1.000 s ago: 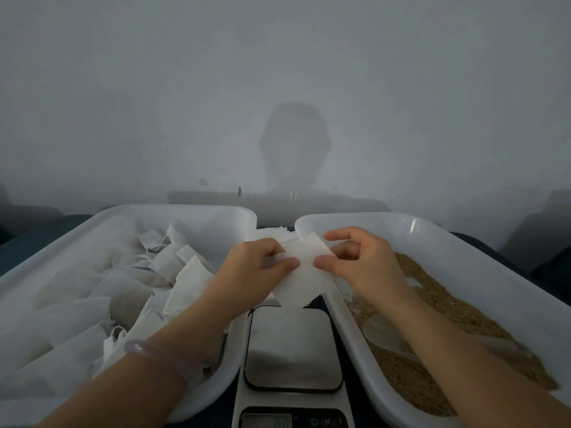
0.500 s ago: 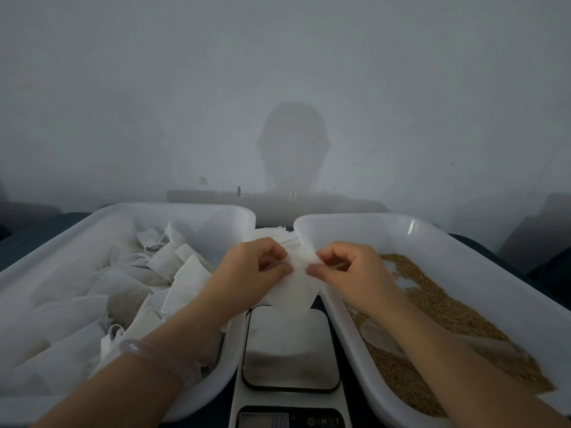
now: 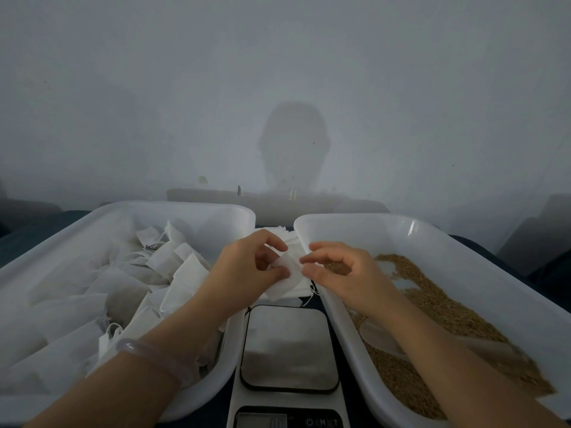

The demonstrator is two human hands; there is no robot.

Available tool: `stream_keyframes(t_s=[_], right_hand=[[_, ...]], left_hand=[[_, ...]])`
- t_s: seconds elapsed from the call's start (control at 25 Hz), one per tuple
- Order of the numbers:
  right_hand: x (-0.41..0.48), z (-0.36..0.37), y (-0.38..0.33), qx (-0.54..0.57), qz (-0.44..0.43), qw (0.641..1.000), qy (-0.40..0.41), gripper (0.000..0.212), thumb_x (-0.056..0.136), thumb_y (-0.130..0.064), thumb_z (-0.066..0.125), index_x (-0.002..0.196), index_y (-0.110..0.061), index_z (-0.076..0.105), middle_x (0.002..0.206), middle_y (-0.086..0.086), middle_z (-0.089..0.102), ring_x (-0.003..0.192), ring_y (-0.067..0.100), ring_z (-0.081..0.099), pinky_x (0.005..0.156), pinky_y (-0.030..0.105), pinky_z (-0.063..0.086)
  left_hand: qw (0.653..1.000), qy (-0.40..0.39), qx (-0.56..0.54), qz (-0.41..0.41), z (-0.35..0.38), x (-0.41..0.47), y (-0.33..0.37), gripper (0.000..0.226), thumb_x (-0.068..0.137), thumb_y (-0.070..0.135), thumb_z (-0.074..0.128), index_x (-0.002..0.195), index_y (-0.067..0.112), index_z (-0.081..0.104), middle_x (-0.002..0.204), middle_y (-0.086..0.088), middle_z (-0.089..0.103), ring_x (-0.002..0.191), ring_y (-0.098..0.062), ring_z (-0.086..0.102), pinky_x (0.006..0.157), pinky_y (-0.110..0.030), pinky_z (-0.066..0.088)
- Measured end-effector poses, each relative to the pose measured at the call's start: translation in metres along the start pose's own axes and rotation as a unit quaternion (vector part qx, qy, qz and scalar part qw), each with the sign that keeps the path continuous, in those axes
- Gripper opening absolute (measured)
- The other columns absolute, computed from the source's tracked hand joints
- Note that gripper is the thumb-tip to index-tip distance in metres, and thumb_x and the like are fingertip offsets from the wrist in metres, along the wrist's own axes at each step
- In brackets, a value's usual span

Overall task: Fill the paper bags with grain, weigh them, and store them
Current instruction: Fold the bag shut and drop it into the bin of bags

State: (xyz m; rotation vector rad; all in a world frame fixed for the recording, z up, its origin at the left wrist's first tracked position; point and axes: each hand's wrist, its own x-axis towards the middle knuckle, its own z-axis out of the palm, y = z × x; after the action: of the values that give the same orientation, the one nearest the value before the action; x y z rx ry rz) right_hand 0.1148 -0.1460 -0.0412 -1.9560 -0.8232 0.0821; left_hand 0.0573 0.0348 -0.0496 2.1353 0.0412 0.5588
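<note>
Above the one scale (image 3: 289,350), between left tub (image 3: 185,206) and right tub (image 3: 463,242) — one paper bag (image 3: 285,282) in your two hands.
Your left hand (image 3: 247,267) pinches the bag's left side between thumb and fingers; your right hand (image 3: 343,276) nips its right edge with thumb and forefinger. It hangs tilted, one corner pointing down-left — its long axis you cannot tell. Many filled bags (image 3: 123,288) lie in the left tub; grain (image 3: 432,304) and one scoop (image 3: 380,338) in the right.

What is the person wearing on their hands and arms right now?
No gloves or sleeves: the left hand and right hand and both forearms are bare. A smooth, pale lilac, translucent bangle circles the left wrist; the right wrist has none.
</note>
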Motion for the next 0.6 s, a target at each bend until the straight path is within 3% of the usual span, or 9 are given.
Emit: stream_keyframes(t_s=[0.08, 0.16, 0.32, 0.48, 0.6], right_hand=[[-0.0019, -0.0002, -0.0004, 0.002, -0.005, 1.0, -0.007, 0.023, 0.062, -0.056, 0.074, 0.083, -0.053, 0.066, 0.117, -0.034, 0.049, 0.103, -0.015, 0.051, 0.08, 0.007, 0.043], [-0.0016, 0.0012, -0.0011, -0.015, -0.029, 0.999, 0.039, 0.028, 0.061, -0.046, 0.081, 0.084, -0.046, 0.066, 0.116, -0.029, 0.052, 0.1, -0.011, 0.052, 0.078, 0.008, 0.044], [0.0029, -0.0003, 0.0026, -0.041, -0.088, 0.985, 0.146, 0.015, 0.073, -0.018, 0.079, 0.072, -0.029, 0.067, 0.084, -0.012, 0.063, 0.077, 0.008, 0.058, 0.071, 0.023, 0.047], [0.0018, -0.0035, 0.0033, -0.039, -0.074, 0.984, 0.157, 0.02, 0.08, -0.018, 0.072, 0.083, -0.037, 0.067, 0.084, -0.015, 0.065, 0.077, -0.002, 0.059, 0.071, 0.012, 0.046], [0.0004, -0.0029, 0.0006, -0.057, -0.06, 0.984, 0.155, 0.024, 0.08, -0.02, 0.072, 0.074, -0.04, 0.061, 0.093, -0.016, 0.062, 0.086, -0.005, 0.054, 0.074, 0.007, 0.04]], left_hand=[[1.0, 0.008, 0.002, 0.003, -0.0006, -0.0003, -0.0004, 0.029, 0.071, 0.016, 0.079, 0.081, 0.035, 0.059, 0.072, 0.004, 0.068, 0.068, -0.012, 0.063, 0.069, -0.019, 0.053], [1.0, 0.01, 0.005, -0.001, -0.0011, 0.0002, -0.0003, 0.028, 0.071, 0.019, 0.08, 0.081, 0.035, 0.059, 0.073, 0.005, 0.068, 0.068, -0.01, 0.063, 0.068, -0.019, 0.054], [1.0, -0.027, -0.016, -0.003, 0.0006, -0.0003, 0.0012, 0.03, 0.069, 0.016, 0.08, 0.081, 0.034, 0.06, 0.072, 0.002, 0.068, 0.068, -0.016, 0.064, 0.069, -0.023, 0.054], [0.999, -0.036, -0.012, -0.009, 0.0008, 0.0003, -0.0001, 0.03, 0.07, 0.014, 0.079, 0.08, 0.034, 0.06, 0.073, 0.002, 0.068, 0.068, -0.015, 0.064, 0.065, -0.018, 0.052], [1.0, -0.008, -0.015, -0.003, 0.0, 0.0009, -0.0019, 0.031, 0.068, 0.013, 0.081, 0.081, 0.032, 0.061, 0.071, 0.004, 0.065, 0.066, -0.013, 0.06, 0.067, -0.019, 0.051]])
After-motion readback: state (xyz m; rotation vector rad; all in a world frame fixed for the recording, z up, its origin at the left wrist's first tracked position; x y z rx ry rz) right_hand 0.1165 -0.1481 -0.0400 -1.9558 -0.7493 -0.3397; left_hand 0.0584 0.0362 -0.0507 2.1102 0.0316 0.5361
